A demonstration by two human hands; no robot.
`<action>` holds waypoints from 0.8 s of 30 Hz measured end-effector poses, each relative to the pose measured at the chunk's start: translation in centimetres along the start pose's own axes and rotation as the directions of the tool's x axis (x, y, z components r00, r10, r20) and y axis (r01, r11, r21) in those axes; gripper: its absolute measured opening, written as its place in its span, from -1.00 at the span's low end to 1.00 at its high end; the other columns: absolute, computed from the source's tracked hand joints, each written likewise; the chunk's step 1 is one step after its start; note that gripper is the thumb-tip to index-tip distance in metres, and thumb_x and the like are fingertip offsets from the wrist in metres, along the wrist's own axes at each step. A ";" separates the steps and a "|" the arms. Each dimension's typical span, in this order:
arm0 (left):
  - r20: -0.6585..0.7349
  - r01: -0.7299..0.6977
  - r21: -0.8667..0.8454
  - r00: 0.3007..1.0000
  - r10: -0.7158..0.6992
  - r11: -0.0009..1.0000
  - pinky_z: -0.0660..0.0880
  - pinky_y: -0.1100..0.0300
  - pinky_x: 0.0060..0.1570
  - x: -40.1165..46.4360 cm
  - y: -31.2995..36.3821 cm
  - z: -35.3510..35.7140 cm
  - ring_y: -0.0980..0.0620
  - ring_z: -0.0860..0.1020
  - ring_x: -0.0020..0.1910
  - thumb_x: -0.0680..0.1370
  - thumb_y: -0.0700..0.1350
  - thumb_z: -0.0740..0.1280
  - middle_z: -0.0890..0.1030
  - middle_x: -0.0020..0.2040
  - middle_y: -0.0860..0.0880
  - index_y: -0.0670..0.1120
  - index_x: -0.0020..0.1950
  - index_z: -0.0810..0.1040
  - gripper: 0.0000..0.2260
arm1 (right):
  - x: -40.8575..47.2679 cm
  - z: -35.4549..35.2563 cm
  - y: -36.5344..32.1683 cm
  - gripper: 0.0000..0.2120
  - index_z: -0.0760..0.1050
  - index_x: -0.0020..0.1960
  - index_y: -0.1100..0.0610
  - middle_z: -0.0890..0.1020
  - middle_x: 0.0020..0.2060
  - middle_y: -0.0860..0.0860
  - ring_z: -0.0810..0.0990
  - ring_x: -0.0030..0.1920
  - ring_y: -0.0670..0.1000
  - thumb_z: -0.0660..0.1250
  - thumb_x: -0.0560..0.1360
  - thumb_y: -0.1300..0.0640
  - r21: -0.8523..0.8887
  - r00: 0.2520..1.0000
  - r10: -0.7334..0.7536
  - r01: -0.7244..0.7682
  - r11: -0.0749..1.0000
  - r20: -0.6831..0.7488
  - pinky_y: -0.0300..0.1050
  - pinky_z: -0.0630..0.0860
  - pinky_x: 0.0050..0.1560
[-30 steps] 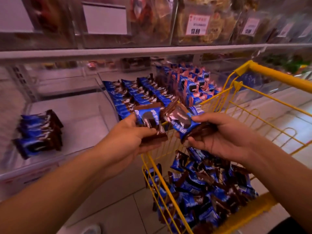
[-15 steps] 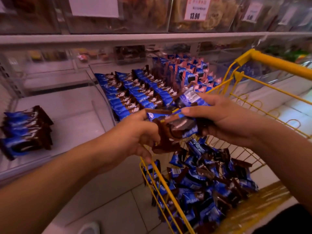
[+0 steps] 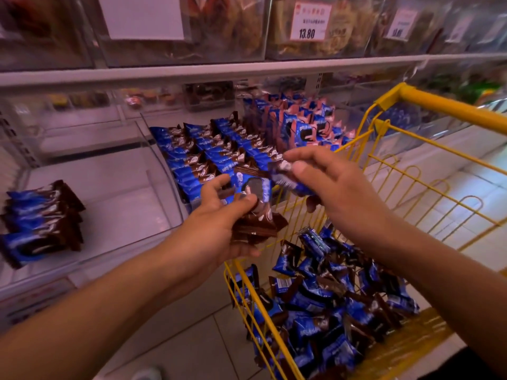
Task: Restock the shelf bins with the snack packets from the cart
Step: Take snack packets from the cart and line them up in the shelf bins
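Note:
My left hand (image 3: 219, 226) grips a small stack of blue-and-brown snack packets (image 3: 253, 207), thumb on the top one. My right hand (image 3: 332, 185) pinches one more packet (image 3: 285, 176) between thumb and fingers, just right of the stack. Both hands hover over the near left corner of the yellow wire cart (image 3: 439, 105), which holds a loose heap of the same packets (image 3: 329, 305). Behind the hands, a clear shelf bin (image 3: 164, 149) holds neat rows of blue packets (image 3: 208, 152).
A short stack of packets (image 3: 41, 220) lies in the clear bin at the left. Blue-and-pink packets (image 3: 304, 124) fill the bin behind the cart's corner. The upper shelf (image 3: 247, 68) carries bagged snacks with price tags. Pale floor tiles show below.
My hands have drawn apart: the right hand has lifted away to the right with a single packet, while the left keeps the stack. The view has dropped slightly toward the cart.

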State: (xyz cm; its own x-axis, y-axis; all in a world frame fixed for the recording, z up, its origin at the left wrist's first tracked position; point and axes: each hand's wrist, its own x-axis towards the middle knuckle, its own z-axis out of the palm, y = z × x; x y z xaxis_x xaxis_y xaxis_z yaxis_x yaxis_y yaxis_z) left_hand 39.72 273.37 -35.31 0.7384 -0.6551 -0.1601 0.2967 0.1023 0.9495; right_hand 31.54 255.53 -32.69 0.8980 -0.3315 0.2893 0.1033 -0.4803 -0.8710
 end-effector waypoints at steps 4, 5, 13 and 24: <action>0.053 -0.040 -0.024 0.998 0.041 0.999 0.53 0.17 -0.37 0.0 0.0 0.0 -0.09 0.70 -0.12 0.65 -0.07 0.23 0.72 -0.02 -0.10 0.25 0.52 0.13 -0.50 | -1.0 0.5 0.4 -0.43 0.38 0.40 -0.09 0.53 0.02 -0.22 0.58 0.14 -0.11 0.42 0.44 -0.13 -0.172 0.972 -0.229 0.234 0.957 0.050 -0.10 0.60 0.10; 0.051 -0.043 -0.022 0.998 0.044 0.999 0.53 0.17 -0.37 0.1 0.0 -0.1 -0.11 0.70 -0.09 0.65 -0.09 0.22 0.71 -0.02 -0.11 0.21 0.53 0.14 -0.50 | -1.1 0.5 0.2 -0.39 0.38 0.41 -0.05 0.53 0.03 -0.20 0.57 0.17 -0.08 0.46 0.41 -0.10 -0.190 0.965 -0.259 0.262 0.946 0.041 -0.04 0.60 0.13; 0.030 -0.208 0.356 0.977 0.211 0.911 0.50 0.29 -0.41 0.3 -0.4 -0.3 0.15 0.63 -0.35 0.63 0.00 0.25 0.66 -0.14 0.24 0.24 0.08 0.28 -0.83 | -1.1 0.5 -0.3 -0.59 0.59 0.07 0.15 0.73 -0.06 0.07 0.72 -0.17 0.02 0.58 0.27 0.12 0.466 0.993 0.095 -0.115 0.877 0.066 -0.20 0.57 -0.37; -0.052 -0.256 0.295 0.958 0.283 0.921 0.59 0.08 -0.29 0.8 0.3 -0.6 0.11 0.65 -0.25 0.67 -0.04 0.15 0.69 -0.15 0.11 0.07 0.23 0.35 -0.85 | -0.5 -0.9 -0.8 -0.71 0.67 0.10 0.08 0.67 0.07 0.11 0.71 -0.03 0.13 0.45 0.40 0.28 0.522 0.954 0.062 -0.215 0.826 0.294 0.08 0.65 -0.11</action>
State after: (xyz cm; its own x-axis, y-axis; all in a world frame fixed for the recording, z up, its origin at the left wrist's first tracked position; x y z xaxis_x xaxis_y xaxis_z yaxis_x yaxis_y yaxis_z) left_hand 40.81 273.30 -35.30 0.8225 -0.5597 0.1013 -0.0944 0.0413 0.9947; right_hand 30.65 255.35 -31.74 0.9887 -0.1069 0.1052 0.1158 0.0984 -0.9884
